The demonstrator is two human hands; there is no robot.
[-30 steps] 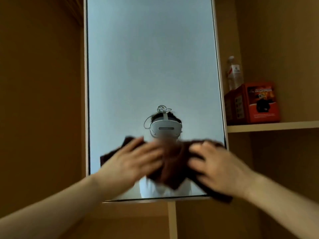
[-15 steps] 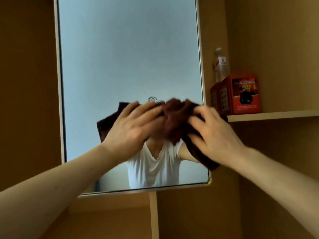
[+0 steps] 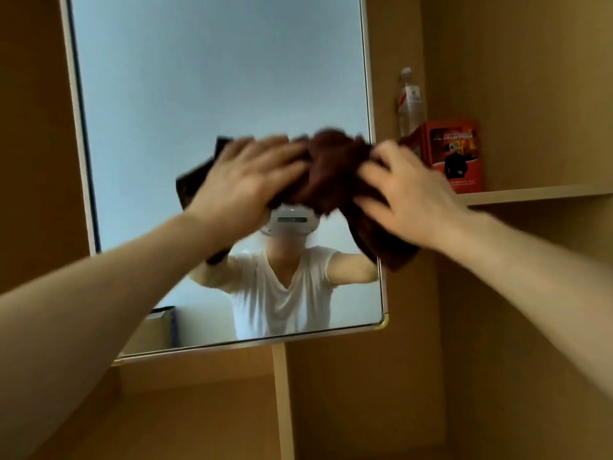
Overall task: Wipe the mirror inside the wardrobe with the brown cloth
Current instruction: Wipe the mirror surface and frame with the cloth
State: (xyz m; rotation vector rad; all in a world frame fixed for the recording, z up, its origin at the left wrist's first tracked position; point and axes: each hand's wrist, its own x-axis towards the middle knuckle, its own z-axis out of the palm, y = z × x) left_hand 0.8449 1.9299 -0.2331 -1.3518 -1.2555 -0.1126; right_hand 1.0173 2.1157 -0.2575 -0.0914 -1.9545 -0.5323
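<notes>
The mirror is mounted upright on the wardrobe's back panel, its long axis running top to bottom, the frame slightly tilted in this view. The brown cloth lies bunched against the glass about halfway up, near the right edge of the frame. Its long axis runs roughly side to side, from a dark corner at the left to a fold at the lower right that overhangs the mirror's right frame.

The left hand lies flat on the left part of the cloth, fingers spread and pressing it to the glass, palm forward; it does not close around the fabric. The right hand presses the right part in the same manner, fingers splayed and pointing up and left. Both hands are blurred.

To the right of the mirror, a shelf carries a red box and, just behind it, a clear plastic bottle standing upright.
</notes>
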